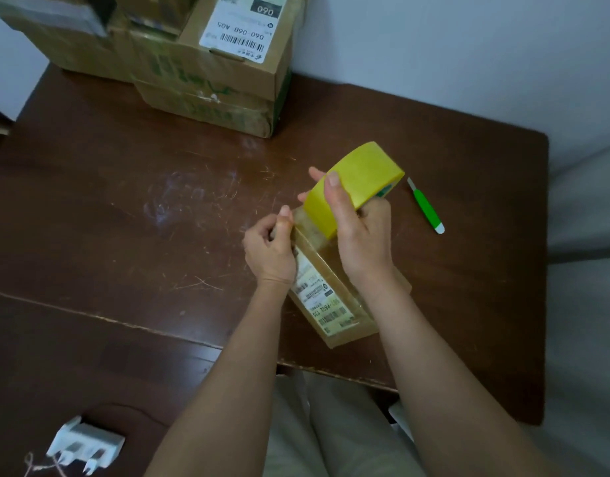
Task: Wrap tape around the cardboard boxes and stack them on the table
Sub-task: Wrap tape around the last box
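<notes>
We tape a small box on a scratched brown table

Our right hand [358, 232] grips the yellow tape roll [356, 187] over the box [334, 304] near the front edge; our left hand [269, 249] pinches the box's far corner. The table [124, 208] holds stacked boxes [207, 74] at the back by a pale wall [468, 46], a green cutter [427, 208] and a white plug [86, 442]

This looks like a room in a home used for packing parcels. A scratched dark wooden table [131, 187] stands in the corner of plain white walls [451, 46], with taped cardboard boxes [207, 63] stacked at its far edge — one bears a barcoded shipping label [243, 24]. A white plug adapter [85, 444] lies near the front — an everyday household item.
</notes>
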